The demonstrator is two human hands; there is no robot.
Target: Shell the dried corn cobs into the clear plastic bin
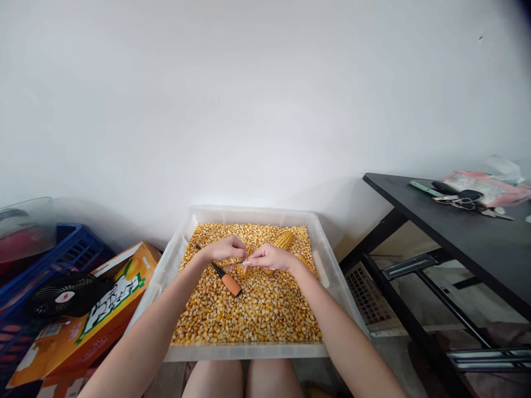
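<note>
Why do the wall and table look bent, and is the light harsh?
Head view: a wide lens bows the table edge and stretches the corners, the top right one dark; light is soft and even, with faint shadows behind the tub; the hands and corn look sharp, without glare.

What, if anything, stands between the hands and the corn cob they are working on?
Nothing visible: the left hand and right hand already meet on the corn cob over the kernel-filled tray. A knife lies just beside them.
</note>
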